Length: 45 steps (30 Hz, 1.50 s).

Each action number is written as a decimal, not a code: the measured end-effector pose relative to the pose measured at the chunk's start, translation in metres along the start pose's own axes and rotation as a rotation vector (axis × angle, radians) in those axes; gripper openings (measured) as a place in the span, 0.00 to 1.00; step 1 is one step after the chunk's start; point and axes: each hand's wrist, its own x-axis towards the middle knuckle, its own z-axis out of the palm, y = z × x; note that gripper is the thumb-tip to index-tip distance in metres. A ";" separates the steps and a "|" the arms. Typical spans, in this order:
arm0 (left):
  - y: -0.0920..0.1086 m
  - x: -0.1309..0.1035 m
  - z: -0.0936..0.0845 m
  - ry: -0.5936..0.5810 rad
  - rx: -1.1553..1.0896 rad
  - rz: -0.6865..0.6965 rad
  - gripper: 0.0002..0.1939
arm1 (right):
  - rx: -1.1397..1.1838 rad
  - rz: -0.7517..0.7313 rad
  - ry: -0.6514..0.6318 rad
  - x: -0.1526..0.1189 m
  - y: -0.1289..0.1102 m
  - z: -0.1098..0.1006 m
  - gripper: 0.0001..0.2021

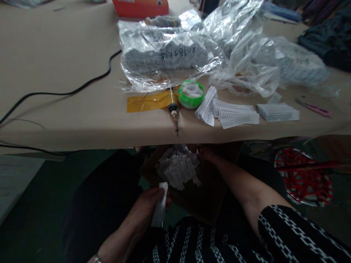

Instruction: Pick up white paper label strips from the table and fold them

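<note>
My left hand (149,204) is closed around a small stack of white paper strips (159,211), held low over my lap. Under the table edge, a brown cardboard box (197,204) holds a heap of white labels (179,168). My right hand (205,154) reaches into the far side of this box, beside the heap; its fingers are dark and partly hidden, so their grip is unclear. Above on the table lie fanned printed labels (238,114), a neat label stack (278,112), a green round tub (191,95) and a pen-like metal-tipped tool (174,113).
Clear plastic bags (170,51) with label bundles cover the table's middle. Pink-handled scissors (315,108) lie at the right. A black cable (82,87) crosses the left side. Below right stands a stool with red webbing (304,175). The table edge (109,140) overhangs my hands.
</note>
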 end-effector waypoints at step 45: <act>0.017 -0.077 0.051 -0.576 -0.293 -0.013 0.09 | 0.772 -0.271 0.025 -0.231 -0.169 0.004 0.11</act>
